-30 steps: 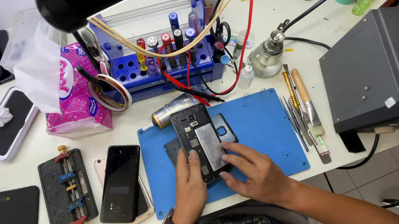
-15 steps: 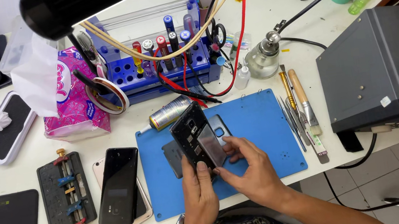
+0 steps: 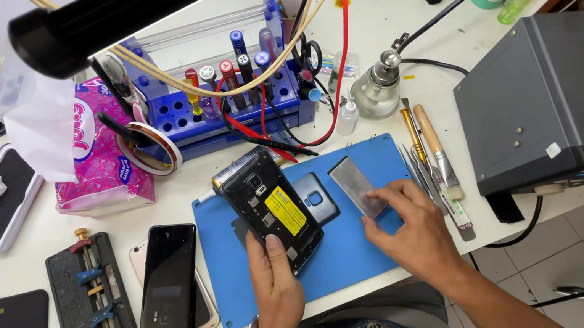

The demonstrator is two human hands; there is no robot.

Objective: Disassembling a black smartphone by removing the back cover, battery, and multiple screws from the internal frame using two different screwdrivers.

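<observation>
My left hand (image 3: 276, 286) grips the lower end of an opened black phone (image 3: 268, 207), back cover off, with a yellow label showing inside. The phone is tilted over the blue work mat (image 3: 337, 257). My right hand (image 3: 411, 235) holds a flat silver-grey battery (image 3: 359, 186) by its near end, just right of the phone and above the mat. A dark back cover (image 3: 316, 198) with a camera hole lies on the mat between phone and battery.
A black phone (image 3: 168, 281) lies on a pale one left of the mat, beside a clamp jig (image 3: 91, 294). Behind are a blue tool rack (image 3: 221, 105), pink tissue pack (image 3: 93, 151), glass bottle (image 3: 376, 91). Hand tools (image 3: 434, 158) and a grey box (image 3: 556, 97) sit right.
My right hand has drawn away from the phone to the right with the silver battery in it. My left hand keeps hold of the phone, now showing the yellow label.
</observation>
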